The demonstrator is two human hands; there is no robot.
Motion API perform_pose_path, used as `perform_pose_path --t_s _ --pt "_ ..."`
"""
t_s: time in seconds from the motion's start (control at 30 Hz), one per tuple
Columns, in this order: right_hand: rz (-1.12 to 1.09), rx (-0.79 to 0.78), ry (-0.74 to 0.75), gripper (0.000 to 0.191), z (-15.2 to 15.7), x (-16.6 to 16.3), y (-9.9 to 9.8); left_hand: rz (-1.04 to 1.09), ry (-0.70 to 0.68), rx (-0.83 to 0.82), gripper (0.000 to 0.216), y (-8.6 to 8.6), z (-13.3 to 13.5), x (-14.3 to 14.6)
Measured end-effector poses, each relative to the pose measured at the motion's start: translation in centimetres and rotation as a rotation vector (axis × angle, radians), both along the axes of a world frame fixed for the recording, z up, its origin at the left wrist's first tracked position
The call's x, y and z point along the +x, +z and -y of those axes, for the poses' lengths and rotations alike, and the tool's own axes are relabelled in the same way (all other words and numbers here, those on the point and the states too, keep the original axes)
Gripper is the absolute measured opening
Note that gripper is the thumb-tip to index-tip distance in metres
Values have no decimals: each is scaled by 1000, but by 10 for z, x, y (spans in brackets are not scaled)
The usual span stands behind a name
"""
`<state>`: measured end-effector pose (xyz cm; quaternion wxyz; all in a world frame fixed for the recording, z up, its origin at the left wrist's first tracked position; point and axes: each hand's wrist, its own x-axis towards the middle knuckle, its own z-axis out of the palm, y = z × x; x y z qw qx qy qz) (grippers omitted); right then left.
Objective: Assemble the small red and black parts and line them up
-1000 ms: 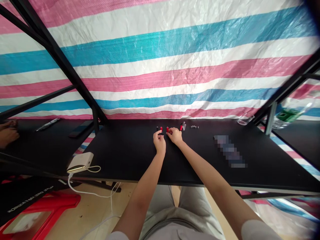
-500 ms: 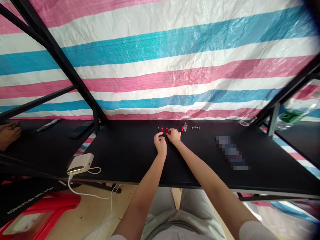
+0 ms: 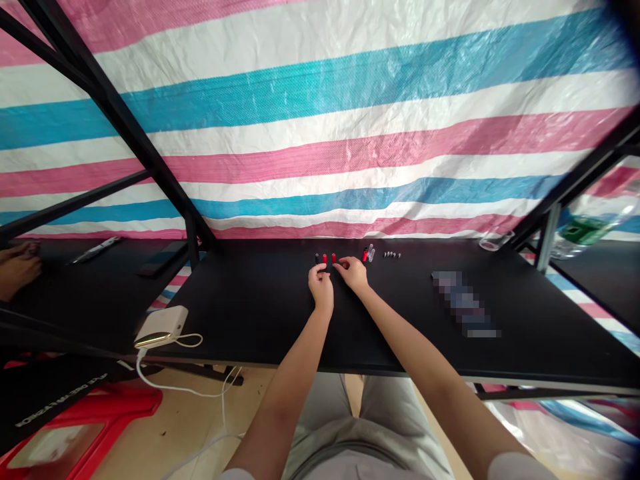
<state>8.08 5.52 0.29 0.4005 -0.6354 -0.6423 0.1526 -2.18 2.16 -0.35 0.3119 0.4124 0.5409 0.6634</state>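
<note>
Small upright cylinders stand in a short row on the black table: a black cylinder [image 3: 317, 258], a red cylinder [image 3: 325, 258] and another red cylinder [image 3: 334, 258]. My left hand [image 3: 321, 285] is just in front of the first two, fingers curled with a gap between thumb and forefinger; nothing shows in it. My right hand [image 3: 353, 273] lies to the right of the second red cylinder, thumb and forefinger apart, tips close to its base. Past the right hand are a red and black piece [image 3: 365, 255] and clear tubes [image 3: 371, 253].
Several small metal pieces [image 3: 392, 255] lie farther right. A blurred-out flat object [image 3: 465, 303], a clear cup [image 3: 495, 240] and a bottle [image 3: 580, 230] are on the right. A white box with a cable [image 3: 163, 325] sits at left. Another person's hand [image 3: 20, 267] is at far left.
My right hand has drawn back slightly to the right, away from the second red cylinder, which stays standing. My left hand has hardly moved.
</note>
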Motion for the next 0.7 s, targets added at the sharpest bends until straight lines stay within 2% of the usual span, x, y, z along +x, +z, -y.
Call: perform_pose_path --t_s 0.07,0.13,0.27,0.37,0.5,0.63,0.7 --pt "-151 90 43 23 6 12 1 9 -13 -7 24 2 0 1" --pt "-280 148 24 27 14 26 1 12 -37 -8 23 4 1 3" --pt "-476 180 -181 34 25 50 -4 -82 -164 -11 22 7 5 9" --pt "-596 151 -295 38 27 62 -10 -256 -322 29 33 7 9 16" --pt "-663 127 -316 39 24 67 -14 -537 -472 53 47 8 11 29" --pt "-672 122 -299 38 24 66 -13 -736 -524 -94 59 17 1 42" --pt "-677 123 -296 37 25 66 -13 -828 -531 -113 63 23 -7 48"
